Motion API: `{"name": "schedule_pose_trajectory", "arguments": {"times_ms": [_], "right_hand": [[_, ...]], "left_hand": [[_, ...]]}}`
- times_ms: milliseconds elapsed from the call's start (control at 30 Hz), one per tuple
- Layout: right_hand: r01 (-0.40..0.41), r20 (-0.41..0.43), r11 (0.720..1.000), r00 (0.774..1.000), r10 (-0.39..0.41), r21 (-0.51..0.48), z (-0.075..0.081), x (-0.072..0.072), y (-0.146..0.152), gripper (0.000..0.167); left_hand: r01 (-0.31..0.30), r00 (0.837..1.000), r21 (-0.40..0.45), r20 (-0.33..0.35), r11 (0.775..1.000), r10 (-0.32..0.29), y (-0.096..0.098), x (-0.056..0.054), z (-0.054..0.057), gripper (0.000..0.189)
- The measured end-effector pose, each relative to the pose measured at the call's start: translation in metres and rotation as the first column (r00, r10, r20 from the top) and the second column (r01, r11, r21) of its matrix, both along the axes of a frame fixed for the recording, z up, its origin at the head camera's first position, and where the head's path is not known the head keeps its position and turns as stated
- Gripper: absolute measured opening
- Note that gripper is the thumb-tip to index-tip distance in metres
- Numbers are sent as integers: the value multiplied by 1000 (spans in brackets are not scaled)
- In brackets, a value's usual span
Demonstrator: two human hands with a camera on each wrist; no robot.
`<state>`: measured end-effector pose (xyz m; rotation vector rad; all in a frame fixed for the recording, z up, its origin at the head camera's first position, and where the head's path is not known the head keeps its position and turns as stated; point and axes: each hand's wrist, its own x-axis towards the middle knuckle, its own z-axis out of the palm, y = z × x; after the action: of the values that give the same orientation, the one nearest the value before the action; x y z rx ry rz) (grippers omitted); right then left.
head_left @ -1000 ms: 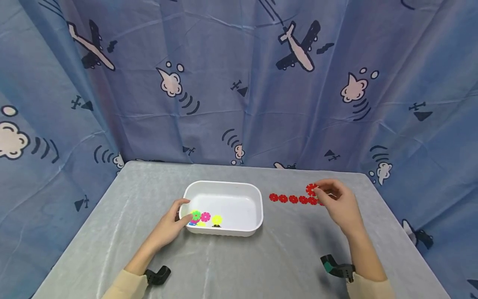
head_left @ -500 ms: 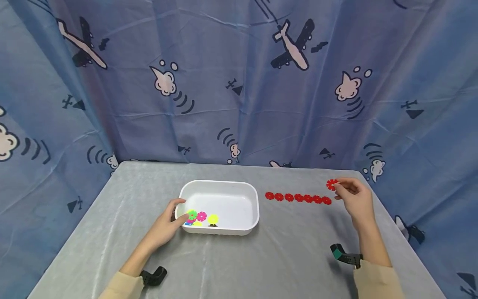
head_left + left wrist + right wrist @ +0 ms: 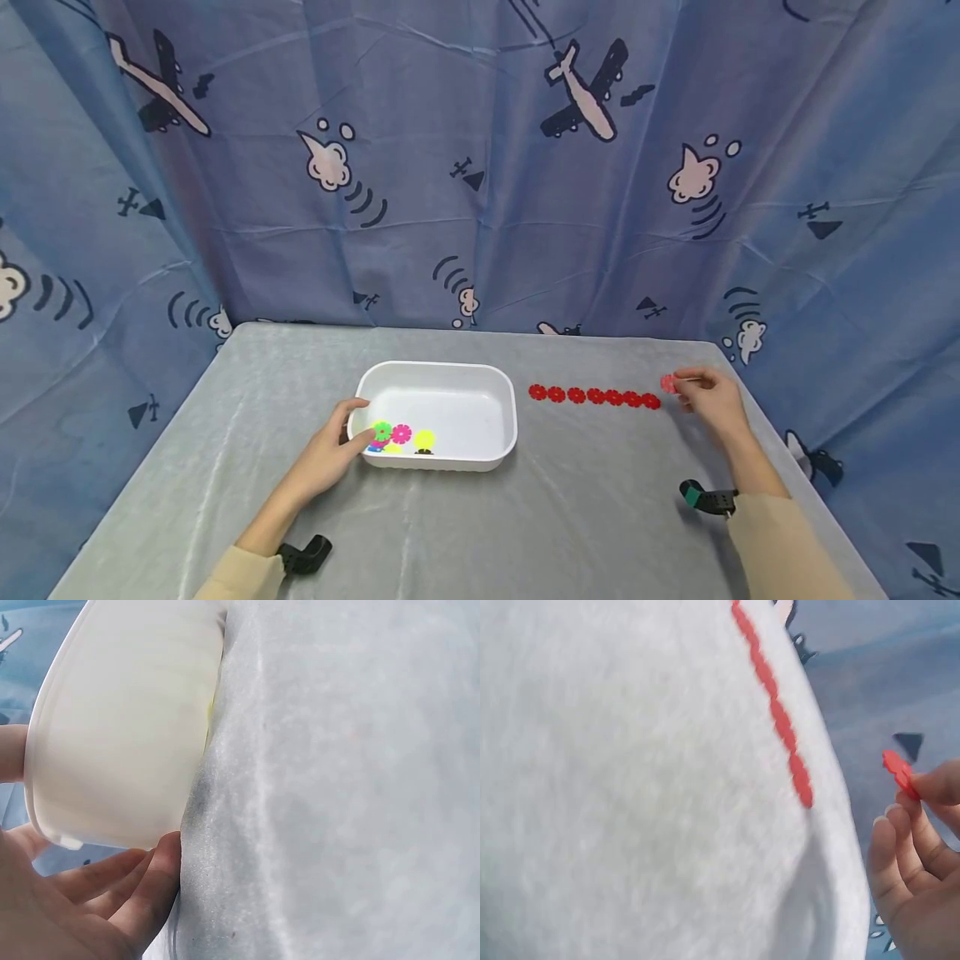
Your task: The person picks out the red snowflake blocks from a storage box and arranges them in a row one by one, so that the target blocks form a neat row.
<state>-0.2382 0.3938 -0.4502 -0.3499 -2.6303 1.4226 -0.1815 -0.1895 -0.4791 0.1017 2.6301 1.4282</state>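
A white plastic tray (image 3: 442, 464) stands on the grey cloth, and my left hand (image 3: 330, 450) grips its left end, thumb over the rim and fingers along the outer wall. Inside, at the near left corner, lie a green flower-shaped disc (image 3: 382, 431), a pink disc (image 3: 401, 434), a yellow disc (image 3: 424, 439) and bits of blue and black. Between thumb and fingers my right hand (image 3: 711, 400) pinches a red flower-shaped disc (image 3: 900, 772), held just above the cloth. It is apart from the right end of a row of red discs (image 3: 595, 396).
The table (image 3: 450, 542) is covered by grey cloth; its right edge (image 3: 795, 467) runs near my right hand. Behind and at both sides hangs a blue curtain (image 3: 405, 208) printed with aeroplanes. Black wrist mounts (image 3: 306, 556) sit on both forearms.
My right hand has moved right with the red disc, from above the row to beyond its right end, then lowered. The left hand keeps its grip on the tray. The head view shifted slightly.
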Motion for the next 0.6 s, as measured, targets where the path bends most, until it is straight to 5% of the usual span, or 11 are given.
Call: {"name": "schedule_pose_trajectory", "arguments": {"times_ms": [333,600], "right_hand": [[13,173,1000,985,-13,3,-23,-10,16,35],[39,214,999,976,-38,0,-29,-11,19,34]], "left_hand": [[-5,1000,-19,-7,1000,5,2,0,1,51],[-12,1000,-22,-6,1000,12,2,0,1,51]]}}
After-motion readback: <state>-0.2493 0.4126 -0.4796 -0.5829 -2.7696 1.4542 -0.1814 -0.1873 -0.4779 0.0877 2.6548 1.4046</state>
